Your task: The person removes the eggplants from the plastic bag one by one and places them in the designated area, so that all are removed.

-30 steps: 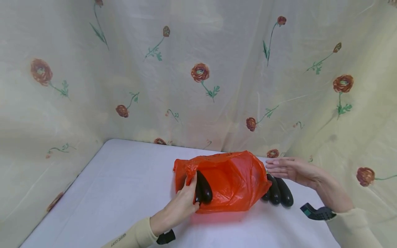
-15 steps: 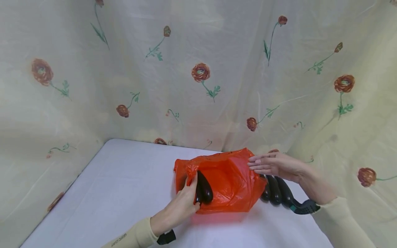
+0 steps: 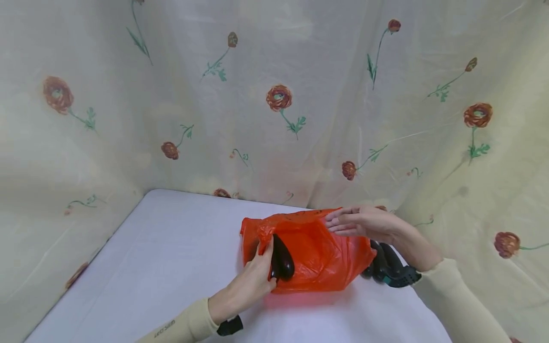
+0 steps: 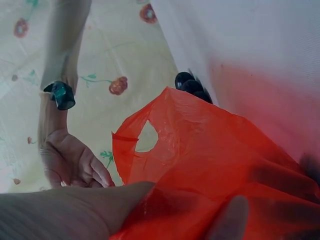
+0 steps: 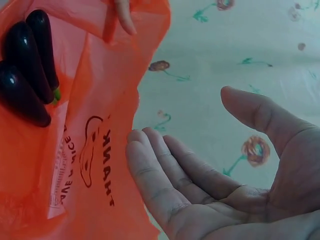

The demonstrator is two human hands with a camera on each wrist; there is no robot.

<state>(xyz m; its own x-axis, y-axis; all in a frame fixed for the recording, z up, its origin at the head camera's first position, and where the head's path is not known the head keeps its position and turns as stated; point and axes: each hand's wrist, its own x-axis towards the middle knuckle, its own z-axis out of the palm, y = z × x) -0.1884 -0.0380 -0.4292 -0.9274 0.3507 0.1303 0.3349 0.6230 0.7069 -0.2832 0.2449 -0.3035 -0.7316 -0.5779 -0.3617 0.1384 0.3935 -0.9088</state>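
Note:
An orange-red plastic bag (image 3: 317,257) lies on its side, its mouth facing me. My left hand (image 3: 255,278) grips the rim at the left of the mouth. Eggplants (image 3: 283,259) show just inside, beside the left fingers; the right wrist view shows three eggplants (image 5: 30,60) within the bag. My right hand (image 3: 369,224) is over the bag's upper right edge, fingers extended and holding nothing. From the right wrist, its fingertips (image 5: 137,140) appear right at the bag's printed edge, thumb spread apart. More eggplants (image 3: 381,262) lie on the table right of the bag, partly hidden by the right wrist.
The bag rests on a white table (image 3: 184,247) near its back edge. A pale curtain (image 3: 214,114) with printed flowers hangs behind and at both sides. A handle hole (image 4: 146,137) in the bag shows in the left wrist view.
My right hand has moved left, from above the loose eggplants to over the bag's upper right edge. The left hand has kept its grip in place.

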